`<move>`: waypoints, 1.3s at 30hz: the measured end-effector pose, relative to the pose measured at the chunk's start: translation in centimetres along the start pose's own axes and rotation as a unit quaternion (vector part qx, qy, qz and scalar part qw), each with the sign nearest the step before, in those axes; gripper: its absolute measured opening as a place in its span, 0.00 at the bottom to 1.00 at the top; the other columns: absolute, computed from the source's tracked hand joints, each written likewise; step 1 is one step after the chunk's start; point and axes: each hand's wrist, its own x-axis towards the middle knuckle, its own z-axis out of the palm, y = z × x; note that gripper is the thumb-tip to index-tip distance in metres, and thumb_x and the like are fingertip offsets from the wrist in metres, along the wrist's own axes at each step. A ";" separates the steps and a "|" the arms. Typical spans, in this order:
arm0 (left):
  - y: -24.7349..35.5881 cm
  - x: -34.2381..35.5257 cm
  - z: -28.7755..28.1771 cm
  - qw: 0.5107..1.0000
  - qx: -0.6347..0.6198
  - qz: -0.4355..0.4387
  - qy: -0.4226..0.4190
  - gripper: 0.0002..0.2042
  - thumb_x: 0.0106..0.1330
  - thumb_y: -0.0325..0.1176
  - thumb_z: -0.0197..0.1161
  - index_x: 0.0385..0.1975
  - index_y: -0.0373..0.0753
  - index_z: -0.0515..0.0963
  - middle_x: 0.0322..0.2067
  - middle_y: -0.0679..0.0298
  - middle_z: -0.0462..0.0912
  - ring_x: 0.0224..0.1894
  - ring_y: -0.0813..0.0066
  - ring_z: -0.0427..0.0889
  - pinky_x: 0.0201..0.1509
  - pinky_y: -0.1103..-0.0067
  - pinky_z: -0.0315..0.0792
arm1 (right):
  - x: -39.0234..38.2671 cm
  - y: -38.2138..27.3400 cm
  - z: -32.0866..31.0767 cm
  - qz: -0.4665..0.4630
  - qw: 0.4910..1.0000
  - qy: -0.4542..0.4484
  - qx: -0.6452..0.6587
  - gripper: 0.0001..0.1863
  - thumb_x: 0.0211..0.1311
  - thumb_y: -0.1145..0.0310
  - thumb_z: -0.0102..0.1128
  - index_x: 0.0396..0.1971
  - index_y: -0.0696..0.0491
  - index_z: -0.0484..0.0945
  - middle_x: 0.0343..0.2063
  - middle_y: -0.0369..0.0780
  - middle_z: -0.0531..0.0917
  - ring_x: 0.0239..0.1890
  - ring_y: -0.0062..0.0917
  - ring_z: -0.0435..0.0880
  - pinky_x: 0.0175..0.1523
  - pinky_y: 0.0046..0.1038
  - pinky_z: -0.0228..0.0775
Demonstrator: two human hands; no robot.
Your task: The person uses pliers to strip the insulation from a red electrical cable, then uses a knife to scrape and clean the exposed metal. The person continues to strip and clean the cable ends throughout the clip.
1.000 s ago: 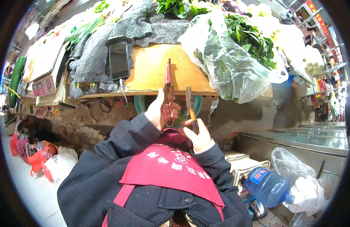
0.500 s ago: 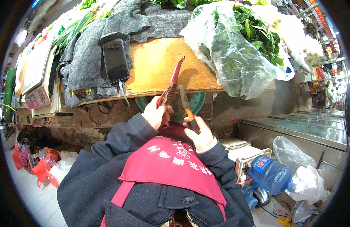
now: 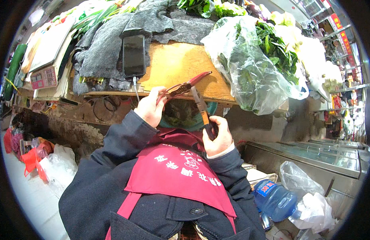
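Note:
My left hand [image 3: 152, 105] is closed on what looks like red-and-dark kitchen scissors [image 3: 185, 85], held tilted with the red tip up to the right. My right hand [image 3: 215, 135] grips a knife [image 3: 200, 102] with an orange-and-black handle, its blade pointing up toward the middle of the scissors; whether they touch I cannot tell. Both are over a teal basin [image 3: 211, 108] with greenish contents, partly hidden below the edge of a wooden board [image 3: 175, 60]. A phone [image 3: 133, 54] with a white cable lies on grey felt [image 3: 99, 48] beyond my left hand.
A plastic bag of leafy greens [image 3: 251, 68] lies right of the board. A calculator [image 3: 44, 78], a long green vegetable [image 3: 13, 74] and heaped vegetables line the stall. Lower right are a metal cabinet [image 3: 301, 156], blue water jug [image 3: 275, 200] and bags; red and white bags [image 3: 55, 168] sit lower left.
My left hand has moved left, and the scissors have tipped from upright to slanting rightward. The knife and my right hand have moved slightly right; the view has shifted a little.

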 end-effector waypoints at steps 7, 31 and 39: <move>2.0 3.4 0.3 0.954 0.270 0.130 0.027 0.14 0.74 0.31 0.60 0.56 0.34 0.76 0.45 0.45 0.85 0.47 0.46 0.86 0.51 0.63 0.80 | 2.7 1.0 -0.5 -0.150 0.982 0.023 -0.109 0.35 0.51 0.79 0.70 0.63 0.58 0.74 0.50 0.49 0.80 0.51 0.44 0.84 0.54 0.37 0.79; 1.2 7.0 -0.3 0.919 0.314 0.237 0.014 0.05 0.74 0.33 0.56 0.38 0.40 0.73 0.25 0.54 0.82 0.26 0.51 0.85 0.29 0.62 0.78 | 3.6 -1.0 0.2 -0.114 0.956 0.264 -0.063 0.42 0.56 0.78 0.67 0.72 0.61 0.61 0.55 0.49 0.75 0.56 0.37 0.78 0.59 0.36 0.74; 0.8 7.5 -0.8 0.911 0.332 0.245 0.002 0.03 0.73 0.32 0.57 0.37 0.41 0.73 0.23 0.57 0.81 0.24 0.54 0.85 0.26 0.64 0.77 | 4.5 -4.5 -3.2 -0.069 0.977 0.176 -0.104 0.42 0.52 0.81 0.65 0.72 0.56 0.67 0.48 0.49 0.77 0.43 0.39 0.83 0.46 0.37 0.78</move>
